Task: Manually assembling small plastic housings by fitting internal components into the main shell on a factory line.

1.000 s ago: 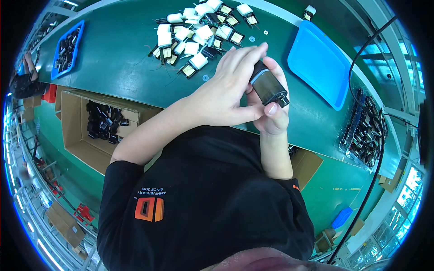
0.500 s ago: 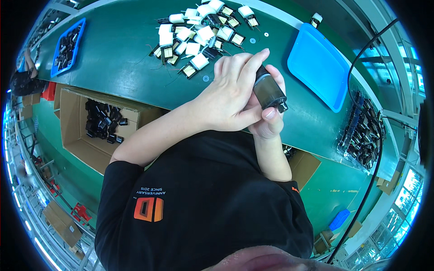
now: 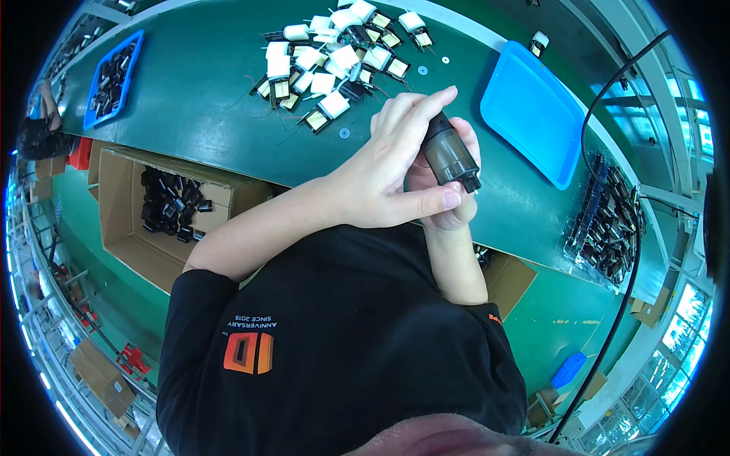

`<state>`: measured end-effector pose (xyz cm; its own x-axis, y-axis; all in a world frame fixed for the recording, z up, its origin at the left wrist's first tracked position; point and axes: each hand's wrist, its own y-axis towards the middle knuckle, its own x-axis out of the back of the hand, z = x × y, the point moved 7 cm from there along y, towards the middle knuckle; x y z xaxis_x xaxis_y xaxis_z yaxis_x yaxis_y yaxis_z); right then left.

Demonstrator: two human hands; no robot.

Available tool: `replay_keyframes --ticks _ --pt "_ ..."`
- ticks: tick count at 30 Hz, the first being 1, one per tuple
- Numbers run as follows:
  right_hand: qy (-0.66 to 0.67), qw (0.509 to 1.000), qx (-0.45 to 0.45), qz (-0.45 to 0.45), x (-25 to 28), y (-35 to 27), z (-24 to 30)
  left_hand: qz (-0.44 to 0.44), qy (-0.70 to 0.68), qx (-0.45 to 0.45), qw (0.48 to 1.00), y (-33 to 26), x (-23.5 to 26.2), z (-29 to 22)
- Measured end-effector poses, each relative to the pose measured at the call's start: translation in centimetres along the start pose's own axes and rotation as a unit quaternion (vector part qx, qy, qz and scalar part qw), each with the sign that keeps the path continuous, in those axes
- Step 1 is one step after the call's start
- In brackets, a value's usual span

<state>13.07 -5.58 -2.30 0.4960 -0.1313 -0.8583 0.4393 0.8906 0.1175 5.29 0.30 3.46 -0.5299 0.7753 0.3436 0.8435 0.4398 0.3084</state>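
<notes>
My left hand (image 3: pixel 384 173) and my right hand (image 3: pixel 449 205) are cupped together over the near edge of the green table (image 3: pixel 198 91). Between them they hold a dark grey cylindrical part (image 3: pixel 450 154) with a black tip pointing to the lower right. My left fingers wrap over its top and my left thumb lies across my right hand. Most of my right hand is hidden behind the left. A pile of small white and black wound components (image 3: pixel 334 53) with thin wires lies on the table just beyond the hands.
A blue tray (image 3: pixel 536 114) lies to the right of the hands. Another blue tray with dark parts (image 3: pixel 112 76) sits at the far left. A cardboard box of black parts (image 3: pixel 163 209) stands below the table on the left. A clear tray of dark parts (image 3: pixel 608 220) is at far right.
Both hands with the grey part have stayed together, shifting slightly; the left fingers have spread a little further over the part's top.
</notes>
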Motion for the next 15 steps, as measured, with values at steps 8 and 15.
replay_keyframes --ticks 8,15 --pt "-0.01 1.0 0.003 -0.001 1.4 -1.2 2.3 0.019 0.045 -0.036 0.998 0.5 -0.1 -1.0" --pt "-0.473 0.831 -0.292 -0.004 9.6 -15.9 16.5 -0.091 0.22 -0.008 0.971 -5.6 10.5 0.8"
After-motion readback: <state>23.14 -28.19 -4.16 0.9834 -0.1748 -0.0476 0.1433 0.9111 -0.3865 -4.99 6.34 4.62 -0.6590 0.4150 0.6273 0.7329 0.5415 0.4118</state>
